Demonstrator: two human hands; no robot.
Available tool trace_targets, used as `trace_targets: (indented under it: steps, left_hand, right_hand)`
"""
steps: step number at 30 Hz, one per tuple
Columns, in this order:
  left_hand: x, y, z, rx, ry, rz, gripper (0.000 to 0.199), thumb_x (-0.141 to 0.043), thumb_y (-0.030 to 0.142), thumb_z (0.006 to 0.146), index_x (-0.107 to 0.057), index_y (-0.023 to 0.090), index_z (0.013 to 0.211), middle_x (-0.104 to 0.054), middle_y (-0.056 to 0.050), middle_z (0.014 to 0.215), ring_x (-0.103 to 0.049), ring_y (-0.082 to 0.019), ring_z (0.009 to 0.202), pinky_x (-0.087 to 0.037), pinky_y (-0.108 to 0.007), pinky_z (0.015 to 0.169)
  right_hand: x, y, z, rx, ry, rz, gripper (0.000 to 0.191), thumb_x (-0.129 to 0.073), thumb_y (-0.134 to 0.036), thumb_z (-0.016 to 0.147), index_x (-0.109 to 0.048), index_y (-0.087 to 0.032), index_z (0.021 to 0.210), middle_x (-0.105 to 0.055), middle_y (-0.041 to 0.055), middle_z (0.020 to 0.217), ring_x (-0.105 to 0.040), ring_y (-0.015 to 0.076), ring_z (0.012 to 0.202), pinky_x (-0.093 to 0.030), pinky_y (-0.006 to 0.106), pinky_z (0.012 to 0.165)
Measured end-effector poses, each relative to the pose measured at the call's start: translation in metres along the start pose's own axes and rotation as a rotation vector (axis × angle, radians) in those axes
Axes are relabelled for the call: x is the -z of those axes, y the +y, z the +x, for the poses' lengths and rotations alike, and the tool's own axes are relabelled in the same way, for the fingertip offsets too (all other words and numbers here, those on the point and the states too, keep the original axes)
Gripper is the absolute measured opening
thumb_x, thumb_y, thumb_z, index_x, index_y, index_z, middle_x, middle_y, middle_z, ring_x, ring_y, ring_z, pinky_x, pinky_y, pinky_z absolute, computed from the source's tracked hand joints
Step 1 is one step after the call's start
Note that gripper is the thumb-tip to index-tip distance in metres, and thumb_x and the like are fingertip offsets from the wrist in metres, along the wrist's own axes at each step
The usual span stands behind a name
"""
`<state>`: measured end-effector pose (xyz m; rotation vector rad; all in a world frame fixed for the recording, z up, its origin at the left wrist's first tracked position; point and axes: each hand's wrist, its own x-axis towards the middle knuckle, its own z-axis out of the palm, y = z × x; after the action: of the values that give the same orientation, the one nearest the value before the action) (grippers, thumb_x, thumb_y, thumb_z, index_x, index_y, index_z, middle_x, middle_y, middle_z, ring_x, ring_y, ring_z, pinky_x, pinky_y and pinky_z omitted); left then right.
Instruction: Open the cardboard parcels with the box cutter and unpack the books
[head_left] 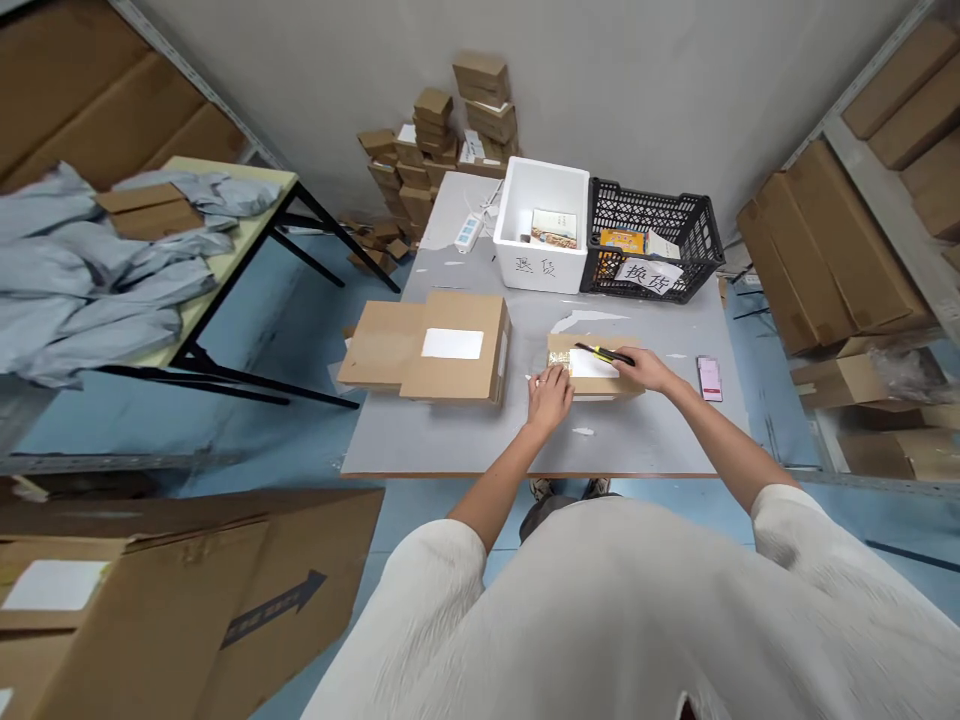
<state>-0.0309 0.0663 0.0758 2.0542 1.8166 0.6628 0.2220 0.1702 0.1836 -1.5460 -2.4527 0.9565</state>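
Note:
A small cardboard box (628,387) with a white label lies on the grey table in front of me. My right hand (640,368) is closed round the handle of a yellow and black box cutter (598,351), whose tip points left above the label. Against the box's left end rests my left hand (551,395), its fingers bent over the edge near some shiny tape; whether they pinch anything is not clear. To the left, larger cardboard boxes (457,370) lie together, the nearer one bearing a white label.
At the table's back stand a white bin (541,270) and a black crate (694,240), both holding packets. A power strip (469,233) lies beside the bin, a phone (709,379) at the right. Grey parcels (90,270) cover a side table; a large carton (225,590) stands lower left.

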Motion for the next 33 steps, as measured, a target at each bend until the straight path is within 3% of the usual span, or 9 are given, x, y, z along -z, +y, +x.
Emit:
trace_targets:
  steps: [3, 9, 26, 33]
  left_hand:
    - [-0.003, 0.001, -0.006, -0.004, 0.003, -0.007, 0.044, -0.045, 0.03, 0.112, -0.066, 0.023, 0.15, -0.062, -0.015, 0.164, -0.051, -0.035, 0.157, -0.037, -0.056, 0.126]
    - [-0.005, 0.002, -0.018, -0.018, 0.014, -0.02, 0.045, -0.046, 0.031, 0.113, -0.066, 0.024, 0.152, -0.063, -0.015, 0.163, -0.052, -0.034, 0.156, -0.039, -0.054, 0.125]
    - [-0.005, -0.002, -0.014, -0.03, 0.019, -0.038, 0.042, -0.046, 0.032, 0.113, -0.067, 0.024, 0.149, -0.063, -0.016, 0.163, -0.052, -0.034, 0.156, -0.039, -0.054, 0.124]
    - [-0.005, -0.002, -0.012, -0.001, 0.021, -0.046, 0.043, -0.048, 0.032, 0.111, -0.066, 0.026, 0.15, -0.064, -0.015, 0.162, -0.052, -0.034, 0.156, -0.038, -0.055, 0.125]
  right_hand:
    - [-0.007, -0.021, 0.013, 0.077, -0.087, -0.273, 0.036, -0.055, -0.034, 0.11, -0.075, -0.021, 0.135, -0.08, 0.0107, 0.136, -0.073, 0.0283, 0.12, -0.053, 0.033, 0.096]
    - [-0.015, -0.048, 0.025, 0.098, -0.164, -0.502, 0.04, -0.051, -0.035, 0.113, -0.073, -0.023, 0.143, -0.08, 0.0103, 0.138, -0.074, 0.0291, 0.121, -0.053, 0.033, 0.095]
    - [-0.013, -0.079, 0.033, 0.083, -0.198, -0.638, 0.034, -0.051, -0.032, 0.115, -0.077, -0.021, 0.133, -0.08, 0.0155, 0.129, -0.076, 0.03, 0.114, -0.05, 0.034, 0.093]
    - [-0.011, -0.075, 0.035, 0.088, -0.2, -0.685, 0.032, -0.052, -0.031, 0.113, -0.078, -0.021, 0.131, -0.081, 0.0157, 0.127, -0.076, 0.0293, 0.113, -0.052, 0.034, 0.093]
